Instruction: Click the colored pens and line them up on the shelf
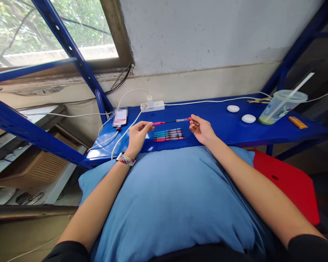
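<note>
Over the blue worktop (207, 109), strung between two bare hands, is a pink pen in two pieces: a pink section (159, 123) on the left, a clear barrel (183, 120) with a pink end on the right, and a thin dark refill (170, 122) bridging the gap. Can't tell how far the refill goes into the barrel, if at all.

Left hand (139, 134) has thumb and fingers pinched on the pink section; right hand (200, 129) pinches the barrel's pink end, spare fingers curled in. My read is the pen's partway apart, though whether it's coming open or going back together, no idea. Either way, I'd say the next move calls for keeping both pieces lined up and a light touch so that skinny refill doesn't bend.

Just on the near side of it lies a tidy row of pens (168, 134), blue ones farther off, a pinkish-red one closest to the body. Farther out: phone (120, 118) and power strip (156, 106) to the left, two white egg-shaped things (233, 108) and a cup with a straw (278, 109) to the right. Big blue pillow (166, 196) sits under the forearms.
</note>
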`<state>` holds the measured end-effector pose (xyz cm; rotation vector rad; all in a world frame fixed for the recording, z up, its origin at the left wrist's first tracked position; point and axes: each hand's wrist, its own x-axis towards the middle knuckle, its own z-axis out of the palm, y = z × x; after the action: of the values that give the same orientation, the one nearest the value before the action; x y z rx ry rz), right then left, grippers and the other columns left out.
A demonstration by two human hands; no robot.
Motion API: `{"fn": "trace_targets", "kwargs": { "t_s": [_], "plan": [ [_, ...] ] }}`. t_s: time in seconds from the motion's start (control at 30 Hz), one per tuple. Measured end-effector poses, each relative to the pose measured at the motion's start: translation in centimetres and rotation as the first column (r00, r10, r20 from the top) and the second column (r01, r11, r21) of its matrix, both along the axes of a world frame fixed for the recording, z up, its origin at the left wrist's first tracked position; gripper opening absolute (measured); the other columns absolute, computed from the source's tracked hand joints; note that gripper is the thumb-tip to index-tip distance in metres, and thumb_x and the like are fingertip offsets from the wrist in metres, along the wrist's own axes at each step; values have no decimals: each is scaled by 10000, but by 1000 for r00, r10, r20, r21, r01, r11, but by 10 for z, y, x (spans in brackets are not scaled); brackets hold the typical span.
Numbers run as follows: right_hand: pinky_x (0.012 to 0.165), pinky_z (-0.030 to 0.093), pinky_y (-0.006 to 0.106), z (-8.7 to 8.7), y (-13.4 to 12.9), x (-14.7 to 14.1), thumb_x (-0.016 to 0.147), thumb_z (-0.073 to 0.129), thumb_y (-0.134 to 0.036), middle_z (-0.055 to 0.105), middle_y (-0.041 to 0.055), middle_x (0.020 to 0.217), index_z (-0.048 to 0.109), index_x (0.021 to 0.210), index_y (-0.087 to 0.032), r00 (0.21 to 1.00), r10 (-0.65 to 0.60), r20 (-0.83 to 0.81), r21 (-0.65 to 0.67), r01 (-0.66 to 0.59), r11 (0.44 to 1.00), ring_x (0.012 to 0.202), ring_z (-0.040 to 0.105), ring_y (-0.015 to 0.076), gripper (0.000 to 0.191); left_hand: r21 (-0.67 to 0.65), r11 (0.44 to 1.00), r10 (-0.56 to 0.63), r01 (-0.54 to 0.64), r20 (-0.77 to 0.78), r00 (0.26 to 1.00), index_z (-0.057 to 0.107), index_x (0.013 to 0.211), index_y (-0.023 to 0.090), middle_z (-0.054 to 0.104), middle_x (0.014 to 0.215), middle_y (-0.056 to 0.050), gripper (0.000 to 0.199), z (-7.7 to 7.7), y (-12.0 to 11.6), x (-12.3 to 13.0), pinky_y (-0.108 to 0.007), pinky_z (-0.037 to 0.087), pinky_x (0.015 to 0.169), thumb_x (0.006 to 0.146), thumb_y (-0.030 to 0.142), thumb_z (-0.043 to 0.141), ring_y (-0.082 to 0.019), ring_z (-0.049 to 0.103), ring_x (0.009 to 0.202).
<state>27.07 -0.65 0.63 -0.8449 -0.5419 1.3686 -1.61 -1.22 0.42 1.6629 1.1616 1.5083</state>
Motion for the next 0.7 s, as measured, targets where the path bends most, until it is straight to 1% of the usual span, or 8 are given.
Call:
{"fn": "trace_targets", "kwargs": {
  "t_s": [0.1,0.3,0.4,0.47,0.53,0.6,0.63,0.7],
  "plan": [
    [529,610,144,1,-3,-3,943,862,-199,707,-21,634,723,797,-186,1000,7,18,4,-7,1000,494,614,67,202,4,1000,-12,12,-11,1000,827,924,200,827,861,-68,272,1,-2,2,-356,633,849,951,468,791,-202,772,836],
    [548,649,188,4,-13,-15,886,938,-257,744,5,683,746,815,-177,967,209,143,58,-219,974,514,651,93,220,-15,996,-87,86,-130,988,806,858,207,808,801,-51,334,4,-10,8,-333,599,783,953,526,783,-211,756,799],
    [542,653,185,4,-14,-16,882,947,-254,739,5,667,746,805,-175,968,200,149,61,-210,976,513,650,93,230,-15,997,-80,78,-164,983,785,829,206,791,778,-41,356,4,-12,10,-321,577,765,986,522,742,-195,732,771],
    [538,656,183,3,-13,-16,889,944,-253,740,3,665,746,808,-178,972,188,140,56,-198,979,517,654,93,226,-9,996,-92,92,-162,982,788,873,206,791,804,-43,322,3,-12,10,-328,585,785,991,501,741,-195,733,791],
    [541,655,175,3,-13,-16,894,941,-251,745,4,671,746,811,-179,975,183,130,42,-189,981,523,661,92,224,21,992,-119,123,-138,983,789,967,207,806,906,-57,263,2,-11,11,-345,608,844,964,469,781,-207,753,875],
    [549,649,159,3,-12,-16,903,932,-245,749,4,679,749,815,-175,977,179,115,29,-183,983,526,666,86,214,60,987,-143,150,-101,984,768,1096,214,807,1022,-68,287,1,-10,12,-358,622,913,922,433,834,-214,767,970],
    [553,646,152,4,-12,-16,908,926,-244,750,4,682,751,818,-173,978,177,107,25,-181,983,527,667,83,210,69,985,-151,157,-83,985,749,1156,220,801,1037,-66,325,0,-10,12,-357,625,922,920,425,838,-210,770,980],
    [558,644,144,3,-12,-16,908,927,-246,752,2,687,751,824,-172,980,177,95,24,-180,983,526,667,79,208,56,984,-164,168,-64,984,715,1227,225,787,960,-47,337,-1,-9,12,-346,630,881,974,440,777,-192,768,909]
  ]
}}
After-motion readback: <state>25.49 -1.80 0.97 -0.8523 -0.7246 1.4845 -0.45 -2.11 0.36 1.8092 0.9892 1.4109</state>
